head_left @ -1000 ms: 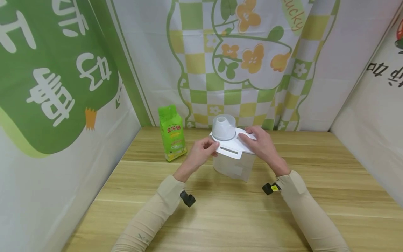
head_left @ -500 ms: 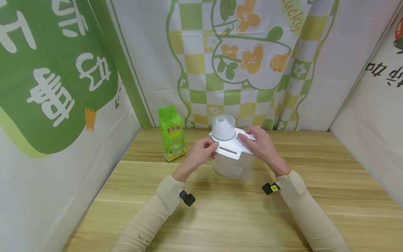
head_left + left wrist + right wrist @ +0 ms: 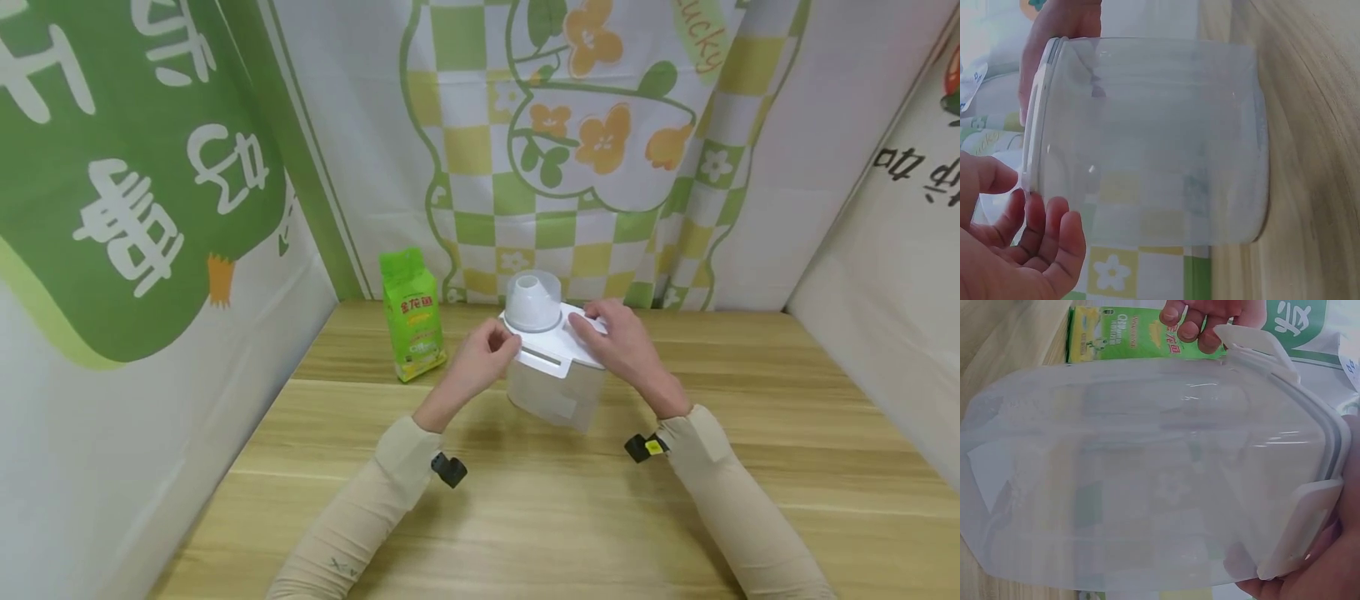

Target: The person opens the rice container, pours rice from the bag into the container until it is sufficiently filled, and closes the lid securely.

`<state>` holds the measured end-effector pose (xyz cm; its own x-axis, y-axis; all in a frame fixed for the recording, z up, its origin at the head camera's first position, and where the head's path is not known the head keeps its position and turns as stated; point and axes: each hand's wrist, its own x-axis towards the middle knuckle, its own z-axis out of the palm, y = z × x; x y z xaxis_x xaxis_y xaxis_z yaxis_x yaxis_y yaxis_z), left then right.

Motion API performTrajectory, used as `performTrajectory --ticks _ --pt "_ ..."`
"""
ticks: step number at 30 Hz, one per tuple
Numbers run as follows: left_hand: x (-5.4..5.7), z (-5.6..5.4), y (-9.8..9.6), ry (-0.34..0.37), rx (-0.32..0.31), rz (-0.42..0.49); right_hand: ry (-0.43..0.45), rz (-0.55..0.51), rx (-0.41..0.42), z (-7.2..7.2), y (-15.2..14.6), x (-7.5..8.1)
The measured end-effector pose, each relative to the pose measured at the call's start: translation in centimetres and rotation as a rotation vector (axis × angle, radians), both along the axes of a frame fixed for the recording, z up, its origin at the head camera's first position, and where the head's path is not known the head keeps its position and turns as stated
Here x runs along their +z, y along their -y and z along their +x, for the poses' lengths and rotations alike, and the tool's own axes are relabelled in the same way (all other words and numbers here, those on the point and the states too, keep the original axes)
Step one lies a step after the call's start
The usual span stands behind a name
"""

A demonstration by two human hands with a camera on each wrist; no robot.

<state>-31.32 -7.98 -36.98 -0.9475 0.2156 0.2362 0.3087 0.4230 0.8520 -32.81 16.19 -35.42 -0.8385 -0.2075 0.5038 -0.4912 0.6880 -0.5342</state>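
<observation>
A clear plastic storage container (image 3: 551,393) stands upright on the wooden table, with a white lid (image 3: 551,340) on it. A clear, cone-centred cup (image 3: 533,302) sits on the lid's back left. My left hand (image 3: 478,360) pinches the end of the slotted front lid clip (image 3: 545,361), its other fingers curled beneath. That clip stands out from the wall in the right wrist view. My right hand (image 3: 626,346) grips the lid's right side, thumb on top. Another white clip (image 3: 1304,531) lies beside it in the right wrist view. Some right fingertips are hidden behind the container.
A green food bag (image 3: 414,321) stands upright left of the container. Behind the wooden table (image 3: 525,517) hangs a checked, flowered curtain (image 3: 540,200). Printed cloth walls enclose the left and right sides.
My left hand has shifted slightly at the front clip, and the clip's angle has changed a little. The right hand and container stay in place.
</observation>
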Motion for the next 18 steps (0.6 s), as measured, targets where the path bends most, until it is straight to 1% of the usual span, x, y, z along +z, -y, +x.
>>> performTrajectory --ticks 3,7,10,14,17,18 --pt "0.3 0.4 -0.2 -0.059 0.029 -0.068 -0.007 0.006 0.010 0.0 0.0 0.2" --pt "0.6 0.8 -1.0 -0.184 0.073 -0.158 0.005 0.025 0.005 0.0 -0.4 0.6" --pt "0.5 1.2 -1.4 -0.280 0.088 -0.183 0.038 0.049 0.009 0.0 -0.6 0.9" --pt "0.3 2.1 -1.7 -0.387 0.087 -0.209 0.087 0.092 0.042 0.4 -0.9 1.0" --pt "0.2 2.5 -2.0 -0.453 0.093 -0.238 0.099 0.126 0.063 0.7 -1.1 1.1" --pt "0.2 2.5 -2.0 -0.464 0.093 -0.245 0.095 0.133 0.071 0.8 -1.2 1.1"
